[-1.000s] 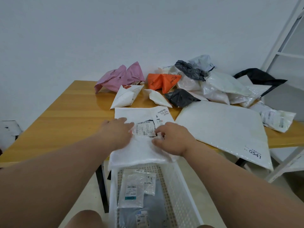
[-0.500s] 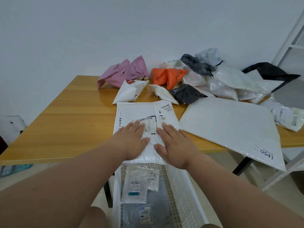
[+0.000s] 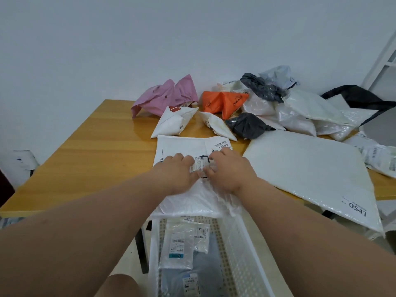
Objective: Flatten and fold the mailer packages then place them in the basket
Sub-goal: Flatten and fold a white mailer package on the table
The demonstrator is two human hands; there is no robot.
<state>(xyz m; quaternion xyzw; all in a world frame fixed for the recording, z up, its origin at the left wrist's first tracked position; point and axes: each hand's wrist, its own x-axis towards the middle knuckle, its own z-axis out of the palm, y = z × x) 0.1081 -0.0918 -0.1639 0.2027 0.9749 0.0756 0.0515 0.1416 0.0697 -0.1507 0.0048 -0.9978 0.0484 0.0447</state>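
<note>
Head view: I read this as the flatten step, with both hands on the white mailer (image 3: 188, 174) at the near edge of the surface (image 3: 96, 151), its near end overhanging the basket (image 3: 242, 243). Left hand (image 3: 174, 171) and right hand (image 3: 225, 169) lie palm-down side by side over the shipping label, fingers blurred, so I can't tell whether they press flat or pinch the film. Next, I'd say: smooth outward, fold it in half, drop it on the mailers already in the basket.
</note>
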